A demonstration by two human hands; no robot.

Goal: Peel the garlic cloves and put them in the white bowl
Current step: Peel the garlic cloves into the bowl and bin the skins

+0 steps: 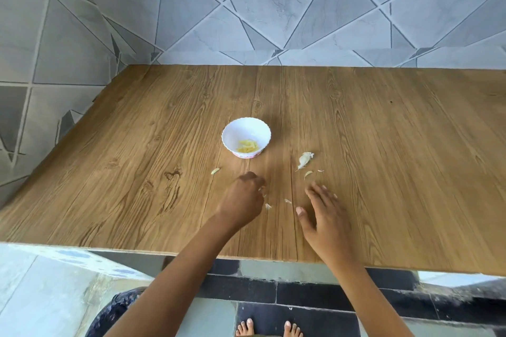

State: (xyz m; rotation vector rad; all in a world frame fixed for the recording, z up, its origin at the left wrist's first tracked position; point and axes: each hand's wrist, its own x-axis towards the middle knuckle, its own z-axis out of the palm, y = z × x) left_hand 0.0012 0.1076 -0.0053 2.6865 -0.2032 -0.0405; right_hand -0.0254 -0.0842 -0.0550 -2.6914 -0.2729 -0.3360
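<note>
Peeled garlic cloves (247, 146) lie in the white bowl (235, 131) at frame centre — a loose clove (215, 171) lower-left and an unpeeled garlic piece (305, 160) lower-right remain — left hand (243, 201) curled, grasp unclear; right hand (324, 217) flat, empty

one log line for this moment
white bowl: peeled cloves inside | left hand: curled, contents unclear | right hand: open | garlic piece: right of bowl

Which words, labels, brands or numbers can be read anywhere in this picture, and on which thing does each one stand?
No text can be read.
The white bowl has a pink-red band at its base, too blurred to tell lettering from pattern.
The table and the wall tiles bear none.
</note>
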